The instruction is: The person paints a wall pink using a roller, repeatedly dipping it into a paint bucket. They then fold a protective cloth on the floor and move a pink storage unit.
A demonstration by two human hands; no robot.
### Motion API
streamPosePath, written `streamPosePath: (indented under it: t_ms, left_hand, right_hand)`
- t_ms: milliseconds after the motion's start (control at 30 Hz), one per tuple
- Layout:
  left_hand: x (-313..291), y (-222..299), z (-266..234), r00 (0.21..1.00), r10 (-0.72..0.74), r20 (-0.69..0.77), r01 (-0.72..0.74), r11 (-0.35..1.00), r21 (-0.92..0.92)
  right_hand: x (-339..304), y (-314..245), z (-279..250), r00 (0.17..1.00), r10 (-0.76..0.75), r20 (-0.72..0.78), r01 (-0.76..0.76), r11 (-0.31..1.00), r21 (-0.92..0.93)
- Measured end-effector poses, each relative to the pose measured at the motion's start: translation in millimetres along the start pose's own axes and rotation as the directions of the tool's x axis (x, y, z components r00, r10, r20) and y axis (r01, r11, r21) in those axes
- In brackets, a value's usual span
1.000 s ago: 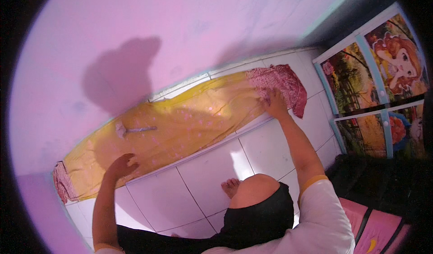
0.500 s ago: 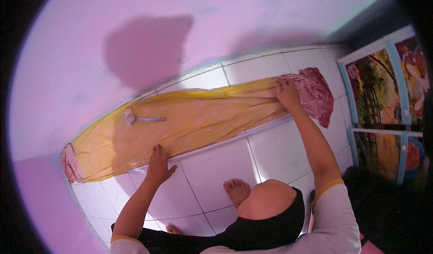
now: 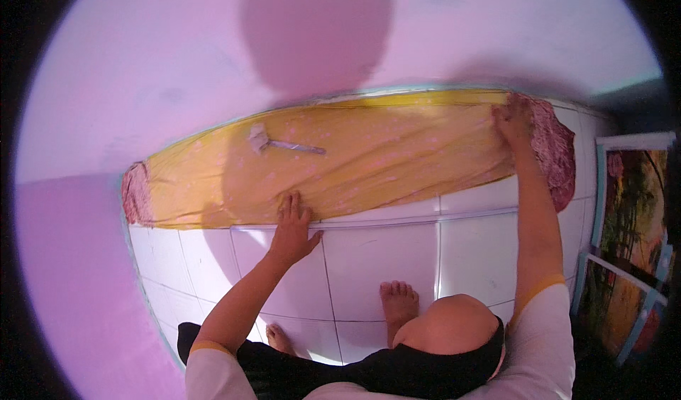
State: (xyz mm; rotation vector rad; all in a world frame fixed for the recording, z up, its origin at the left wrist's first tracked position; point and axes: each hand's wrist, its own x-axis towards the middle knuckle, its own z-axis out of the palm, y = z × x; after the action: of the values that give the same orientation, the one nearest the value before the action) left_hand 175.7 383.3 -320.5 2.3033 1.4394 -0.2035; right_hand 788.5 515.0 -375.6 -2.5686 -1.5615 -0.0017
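Observation:
A long yellow cloth with dark red ends lies spread on the floor against the wall, with creases running along it. My left hand rests at its near edge, fingers stretched over the cloth and thumb apart. With my arm reaching far right, my right hand presses on the cloth beside its dark red right end; its fingers look spread, though slightly blurred. On the cloth, left of the middle, lies a tool with a lumpy pale head and a slim straight handle. Its exact kind is unclear.
A thin pale strip runs along the white floor tiles in front of the cloth. The pink wall rises behind. A picture-covered cabinet stands at the right. My bare foot and bent knee are close to the cloth.
My view has turned, so the scene sits differently in it. The cloth's right part is spread wider, and its near edge has drawn back from the pale strip. My left hand still rests at the edge.

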Motion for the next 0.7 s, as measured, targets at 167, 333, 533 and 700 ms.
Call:
streamPosePath:
  t_ms: [167, 333, 533, 700]
  left_hand:
    - [-8, -1, 8, 0.977, 0.188, -0.105, -0.190, 0.982, -0.012]
    - [-5, 1, 21, 0.963, 0.256, -0.079, -0.254, 0.966, 0.042]
    - [9, 9, 21, 0.915, 0.366, -0.170, -0.369, 0.929, 0.019]
    - [10, 14, 24, 0.927, 0.342, -0.153, -0.346, 0.938, -0.001]
  right_hand:
    - [-71, 16, -20, 0.939, -0.344, -0.034, 0.330, 0.921, -0.209]
    - [-145, 58, -38, 0.958, -0.286, -0.022, 0.286, 0.958, -0.003]
    - [-148, 89, -49, 0.970, -0.201, 0.137, 0.212, 0.975, -0.069]
    - [-146, 86, -48, 0.961, -0.245, 0.126, 0.263, 0.952, -0.156]
